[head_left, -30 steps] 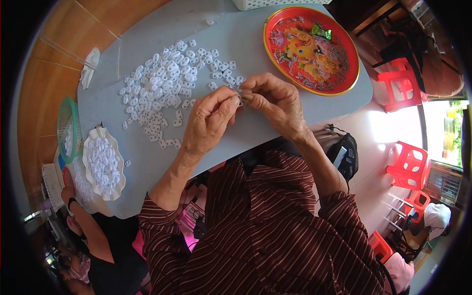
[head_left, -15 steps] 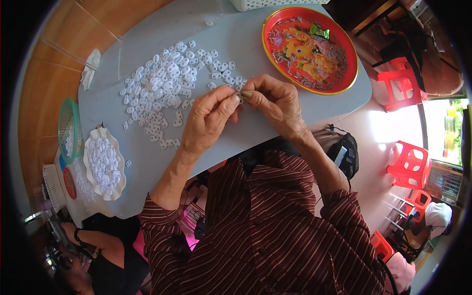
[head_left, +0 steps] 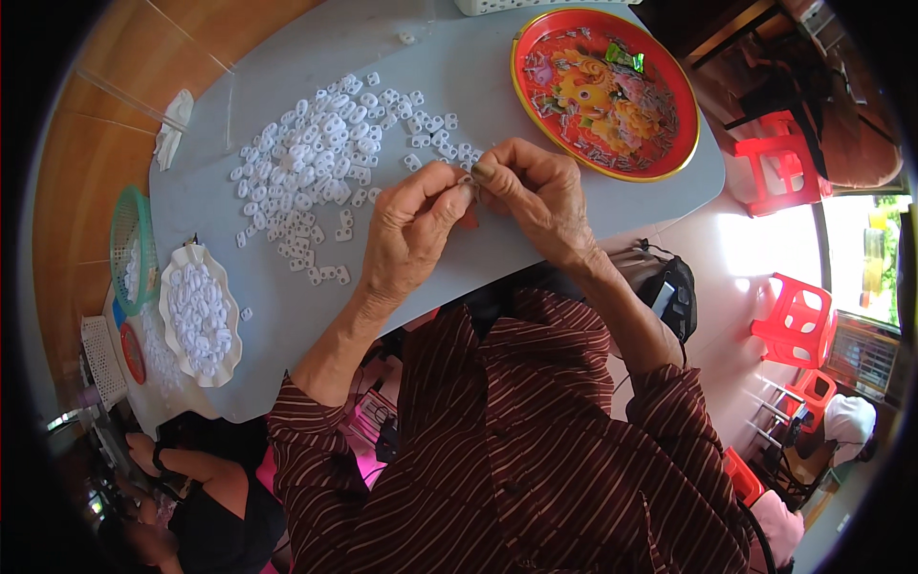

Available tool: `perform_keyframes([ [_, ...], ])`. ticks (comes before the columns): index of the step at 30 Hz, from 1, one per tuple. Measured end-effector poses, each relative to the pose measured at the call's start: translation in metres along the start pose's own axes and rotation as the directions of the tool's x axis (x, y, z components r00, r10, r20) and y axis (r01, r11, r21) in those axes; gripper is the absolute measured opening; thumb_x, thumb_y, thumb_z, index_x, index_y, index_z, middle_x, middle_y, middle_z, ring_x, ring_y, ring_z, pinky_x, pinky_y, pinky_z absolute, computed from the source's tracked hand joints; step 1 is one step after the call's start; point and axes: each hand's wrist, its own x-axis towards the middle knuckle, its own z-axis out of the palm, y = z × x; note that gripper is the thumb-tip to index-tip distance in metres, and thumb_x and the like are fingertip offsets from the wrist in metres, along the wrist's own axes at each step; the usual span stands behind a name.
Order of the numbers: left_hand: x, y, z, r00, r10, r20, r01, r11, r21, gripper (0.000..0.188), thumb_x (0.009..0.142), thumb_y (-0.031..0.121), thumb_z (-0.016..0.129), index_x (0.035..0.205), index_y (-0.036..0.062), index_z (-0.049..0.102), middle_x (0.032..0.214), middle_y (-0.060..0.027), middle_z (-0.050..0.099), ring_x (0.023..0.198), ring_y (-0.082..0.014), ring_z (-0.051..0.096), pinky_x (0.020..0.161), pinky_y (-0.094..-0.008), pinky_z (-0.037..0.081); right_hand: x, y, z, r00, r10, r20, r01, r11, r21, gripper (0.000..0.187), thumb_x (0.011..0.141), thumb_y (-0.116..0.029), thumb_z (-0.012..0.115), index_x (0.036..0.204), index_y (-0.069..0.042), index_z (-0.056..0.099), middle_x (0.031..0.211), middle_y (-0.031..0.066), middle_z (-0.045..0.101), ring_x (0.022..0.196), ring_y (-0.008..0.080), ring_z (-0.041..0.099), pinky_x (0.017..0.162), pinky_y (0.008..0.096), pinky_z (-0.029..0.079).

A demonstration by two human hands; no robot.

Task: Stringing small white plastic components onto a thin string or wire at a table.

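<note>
Above the near edge of the grey table (head_left: 660, 206), my left hand (head_left: 406, 225) and my right hand (head_left: 535, 196) meet fingertip to fingertip. Both pinch a tiny whitish piece (head_left: 468, 180), mostly hidden by the thumbs. Beyond and left of them spreads a pile of small white oval plastic pieces with two holes (head_left: 316, 143). A few loose ones lie just past my fingertips. To the far right stands a round red tray (head_left: 686, 115) with a flower print and gold rim, scattered with small thin metallic bits (head_left: 595, 153).
A green wrapper (head_left: 623, 57) lies in the tray. At left are a scalloped white dish (head_left: 168, 320) of white pieces, a green basket (head_left: 120, 215) and a crumpled tissue (head_left: 172, 129). Another person (head_left: 225, 502) sits at lower left. Red stools (head_left: 794, 320) stand at right.
My hands stay together at nearly the same spot, with slight shifts of fingers and thumbs. The view has moved a little; pile and tray look unchanged.
</note>
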Motion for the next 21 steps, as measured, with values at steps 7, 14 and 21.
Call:
perform_keyframes([
  [7, -0.002, -0.008, -0.002, 0.997, -0.075, -0.003, 0.074, 0.992, -0.105, 0.014, 0.09, 0.013, 0.056, 0.088, -0.0001, 0.06, 0.068, 0.0031, 0.056, 0.063, -0.0024, 0.044, 0.055, -0.0194, 0.038, -0.002, 0.001, 0.002, 0.999, -0.044, 0.0, 0.044, 0.996, 0.081, 0.016, 0.09, -0.014, 0.059, 0.088, 0.002, 0.06, 0.071, -0.0003, 0.059, 0.067, 0.004, 0.049, 0.061, 0.0203, 0.042],
  [14, -0.001, -0.01, 0.001, 0.998, -0.053, 0.025, 0.057, 0.983, -0.172, 0.016, 0.091, 0.016, 0.055, 0.089, 0.0008, 0.06, 0.069, 0.002, 0.057, 0.064, -0.0027, 0.045, 0.058, -0.0191, 0.038, -0.002, 0.006, 0.001, 0.999, -0.026, -0.018, 0.027, 0.997, 0.066, 0.014, 0.089, -0.012, 0.062, 0.087, 0.001, 0.059, 0.071, 0.0004, 0.06, 0.067, 0.0041, 0.05, 0.062, 0.0204, 0.043],
  [21, -0.002, -0.009, 0.005, 0.997, -0.071, 0.013, 0.072, 0.955, -0.286, 0.019, 0.092, 0.019, 0.054, 0.09, 0.0011, 0.06, 0.071, -0.0006, 0.059, 0.067, -0.0045, 0.05, 0.062, -0.0195, 0.04, -0.001, 0.005, 0.005, 0.998, -0.046, -0.037, 0.051, 0.992, 0.119, 0.012, 0.088, -0.01, 0.062, 0.086, 0.001, 0.059, 0.073, 0.0018, 0.062, 0.067, 0.006, 0.056, 0.062, 0.0208, 0.046],
])
